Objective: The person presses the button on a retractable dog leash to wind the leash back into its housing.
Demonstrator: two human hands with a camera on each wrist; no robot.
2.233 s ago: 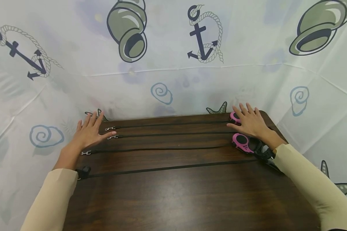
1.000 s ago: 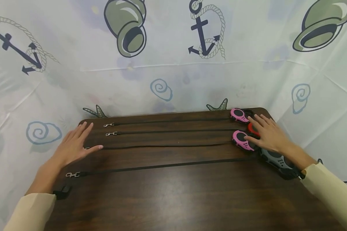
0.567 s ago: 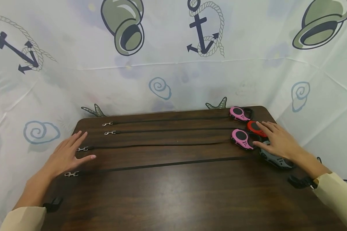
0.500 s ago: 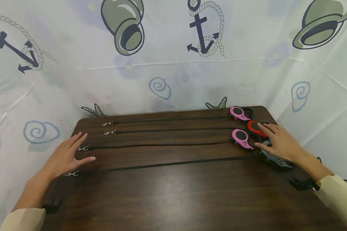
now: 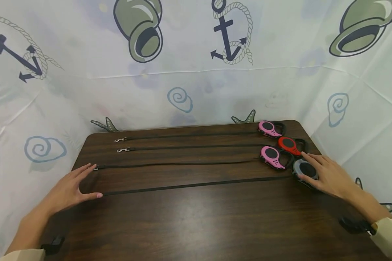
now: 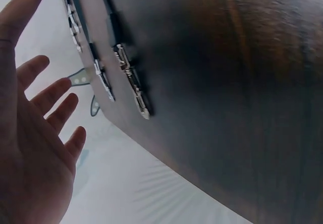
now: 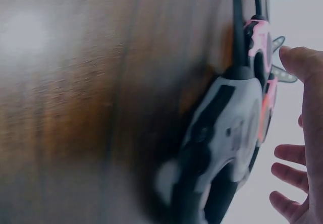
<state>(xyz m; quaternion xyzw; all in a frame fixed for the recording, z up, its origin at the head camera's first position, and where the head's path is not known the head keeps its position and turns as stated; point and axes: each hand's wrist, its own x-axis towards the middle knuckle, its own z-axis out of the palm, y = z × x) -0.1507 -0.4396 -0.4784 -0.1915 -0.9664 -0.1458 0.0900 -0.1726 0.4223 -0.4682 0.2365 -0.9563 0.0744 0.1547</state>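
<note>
right hand [image 5: 326,174] lies flat, fingers straight, on the grey leash case [image 5: 305,169] at the worktop [image 5: 196,217] right edge; nothing gripped. left hand [image 5: 70,186] spread flat over the near cord's [image 5: 196,185] clip end, holding nothing. case looks like hard, light, smooth plastic, best taken by its handle loop; cord thin and limp. pink case [image 5: 272,157] and red case [image 5: 289,145] crowd just beside it.

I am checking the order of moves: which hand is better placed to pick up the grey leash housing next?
The right hand, probably. Its open fingers lie over the grey leash housing at the right end of the table. The left hand rests open at the opposite end, by the clip end of the nearest strap.
</note>
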